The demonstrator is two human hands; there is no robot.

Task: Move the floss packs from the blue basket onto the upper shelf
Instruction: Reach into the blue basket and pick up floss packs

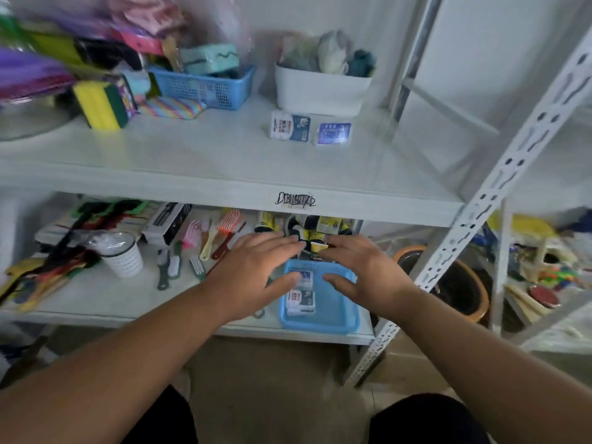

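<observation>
Now, from your head camera, you are looking down at a white metal rack with both arms stretched toward its lower shelf (96, 299). Your left hand (256, 270) hangs over the left edge of the blue basket (336, 315), fingers spread and fairly straight, holding nothing; its thumb lies over the upper floss pack (306, 278) in the basket, though the blur makes it hard to say whether it touches. Your right hand (365, 270) hovers over the basket's right side, fingers likewise loose and spread, empty, with the thumb pointing in toward the packs. A second floss pack (299, 302) lies just below the first, near the basket's left wall, uncovered by either hand.

On the upper shelf (192, 161), two floss packs already stand side by side: a white-and-blue one (291, 126) and a blue one (333, 133), both just in front of a white bin (320, 91) holding soft bundled items. Left of that bin sits another blue mesh basket (205, 86), and farther left a yellow-and-green sponge (99, 105) among blurred colourful clutter.

On the lower shelf, left of your hands, lie hairbrushes (224, 232), a white cup (123, 257) and small scrub brushes (173, 267). Behind the basket stand yellow-and-black packages (320, 225). An orange-rimmed pot (461, 283) sits beyond the rack's slotted upright (480, 203).
</observation>
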